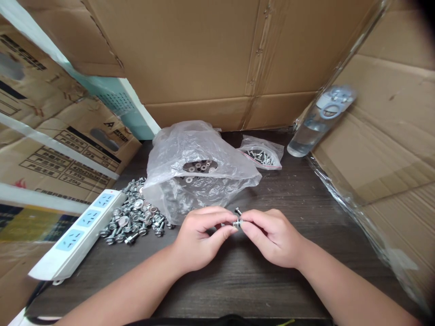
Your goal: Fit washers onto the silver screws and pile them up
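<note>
My left hand (204,233) and my right hand (275,235) meet over the middle of the table. Between their fingertips they pinch a small silver bolt (237,223); a washer-like rim shows on it, but the fingers cover much of it. Just beyond the fingertips is a small dark-headed screw (238,211); whether it lies on the table or touches the right fingers I cannot tell. A crumpled translucent plastic bag (200,145) stands behind my hands, with several flat washers (199,168) visible through its opening.
Left of the bag, a heap of flange bolts (136,217) lies against a white power strip (91,222). A zip bag of small screws (260,156) and a water bottle (317,124) are at the back right. Cardboard walls (197,54) enclose the dark table (261,290).
</note>
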The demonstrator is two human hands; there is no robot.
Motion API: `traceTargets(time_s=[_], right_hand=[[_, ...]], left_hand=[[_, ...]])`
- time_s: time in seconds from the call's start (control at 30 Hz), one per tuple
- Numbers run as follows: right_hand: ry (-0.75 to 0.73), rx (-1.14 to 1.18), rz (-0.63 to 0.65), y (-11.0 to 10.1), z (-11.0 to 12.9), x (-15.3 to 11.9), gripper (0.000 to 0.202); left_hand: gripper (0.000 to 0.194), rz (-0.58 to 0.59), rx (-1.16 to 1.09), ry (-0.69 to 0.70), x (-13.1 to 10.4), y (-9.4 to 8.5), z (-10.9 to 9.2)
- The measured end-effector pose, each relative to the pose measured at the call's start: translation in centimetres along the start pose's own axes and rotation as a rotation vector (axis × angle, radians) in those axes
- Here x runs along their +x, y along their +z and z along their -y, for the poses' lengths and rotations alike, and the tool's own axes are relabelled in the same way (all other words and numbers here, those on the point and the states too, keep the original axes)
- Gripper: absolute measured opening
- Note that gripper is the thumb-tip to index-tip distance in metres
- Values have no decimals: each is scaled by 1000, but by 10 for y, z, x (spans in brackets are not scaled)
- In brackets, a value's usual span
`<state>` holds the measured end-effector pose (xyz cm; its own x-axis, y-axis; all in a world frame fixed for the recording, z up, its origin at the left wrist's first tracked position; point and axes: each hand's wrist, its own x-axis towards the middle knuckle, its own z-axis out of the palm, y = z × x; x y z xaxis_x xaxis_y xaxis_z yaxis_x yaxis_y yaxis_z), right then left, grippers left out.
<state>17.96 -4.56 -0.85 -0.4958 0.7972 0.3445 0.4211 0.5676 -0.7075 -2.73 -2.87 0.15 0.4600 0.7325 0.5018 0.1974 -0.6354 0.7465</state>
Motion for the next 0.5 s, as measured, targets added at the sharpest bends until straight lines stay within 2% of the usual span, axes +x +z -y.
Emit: traceTargets(time_s=[0.1,0.2,0.27,0.5], right_hand=[[24,2,-12,-1,0,0,23],[-29,-31,-107,-3,-2,-2,15],[-87,-61,-169,-3,-3,-3,21],[-186,-91,-195,0,-2,-3,19]], left_hand=[[10,6,2,-19,0,0,0],[8,-21,-20,-102,1,-1,0],[9,-39,-39,-138,1,-1,0],[10,-44,-37,-113,-1,-1,0]])
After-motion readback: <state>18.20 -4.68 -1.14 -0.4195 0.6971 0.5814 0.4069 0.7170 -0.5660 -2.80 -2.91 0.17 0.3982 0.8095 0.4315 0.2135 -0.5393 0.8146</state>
